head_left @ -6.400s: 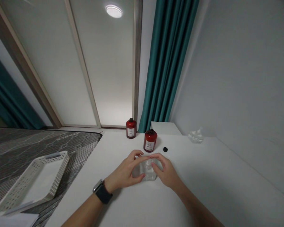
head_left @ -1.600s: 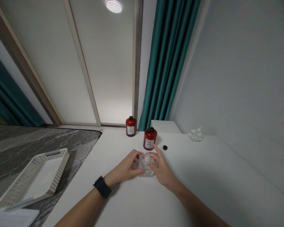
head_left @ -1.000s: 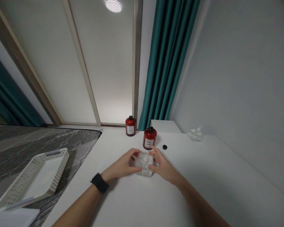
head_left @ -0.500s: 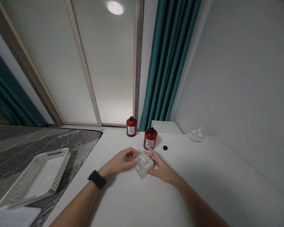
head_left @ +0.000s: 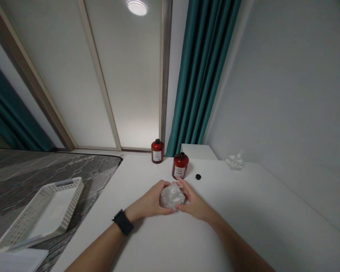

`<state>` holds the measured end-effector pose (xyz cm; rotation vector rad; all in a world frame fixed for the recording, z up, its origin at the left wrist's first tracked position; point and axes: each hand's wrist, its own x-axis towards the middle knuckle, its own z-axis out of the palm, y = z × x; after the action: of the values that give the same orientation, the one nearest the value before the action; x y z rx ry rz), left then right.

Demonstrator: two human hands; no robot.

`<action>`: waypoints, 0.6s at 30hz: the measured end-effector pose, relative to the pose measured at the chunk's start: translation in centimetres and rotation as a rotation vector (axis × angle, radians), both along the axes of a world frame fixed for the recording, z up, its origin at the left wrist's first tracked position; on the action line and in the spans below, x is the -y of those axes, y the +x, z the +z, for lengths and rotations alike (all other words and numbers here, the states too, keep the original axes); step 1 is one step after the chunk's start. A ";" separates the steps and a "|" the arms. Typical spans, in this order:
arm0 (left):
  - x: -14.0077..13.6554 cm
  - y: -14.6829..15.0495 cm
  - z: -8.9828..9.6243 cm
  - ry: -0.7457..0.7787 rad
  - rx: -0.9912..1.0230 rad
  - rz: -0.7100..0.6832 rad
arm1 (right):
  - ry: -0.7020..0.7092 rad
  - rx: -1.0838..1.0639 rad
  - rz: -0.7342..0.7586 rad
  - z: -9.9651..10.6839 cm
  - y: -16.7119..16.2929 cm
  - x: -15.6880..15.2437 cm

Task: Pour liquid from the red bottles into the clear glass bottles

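A crumpled clear plastic bag [head_left: 172, 196] lies bunched on the white table, pressed between my two hands. My left hand [head_left: 155, 197], with a black watch [head_left: 122, 222] on its wrist, curves around the left side, thumb at the near edge. On the other side my right hand [head_left: 193, 200] has its fingers and thumb closed against the bag. Just beyond my right fingertips stands a red bottle [head_left: 180, 165] with a white label and an open-looking neck. To its right lies a small black cap [head_left: 198, 176].
A second red bottle [head_left: 157, 152] with a black cap on stands farther back on the table [head_left: 170, 245]. Another crumpled clear plastic piece [head_left: 235, 161] lies by the right wall. Left of the table are a white perforated basket [head_left: 73, 211] and papers [head_left: 22, 260].
My left hand has moved right and closed around the bag. The bag has been squeezed into a rounder bunch, its near corner tucked in. My right hand has barely moved.
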<state>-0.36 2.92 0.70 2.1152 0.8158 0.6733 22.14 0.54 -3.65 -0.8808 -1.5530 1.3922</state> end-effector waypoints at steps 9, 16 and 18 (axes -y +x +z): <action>-1.4 -1.4 0.4 0.027 -0.019 0.030 | 0.107 0.169 -0.044 1.5 1.1 -0.1; -2.1 -2.0 -0.2 0.050 0.002 0.070 | 0.138 0.275 -0.121 2.6 1.0 0.3; -2.4 -2.2 -0.4 0.068 -0.010 0.067 | 0.157 0.292 -0.137 2.5 1.0 0.3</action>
<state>-2.57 5.30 0.26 2.1620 0.8840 0.7359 23.16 0.24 -1.10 -1.1083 -1.7567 1.0631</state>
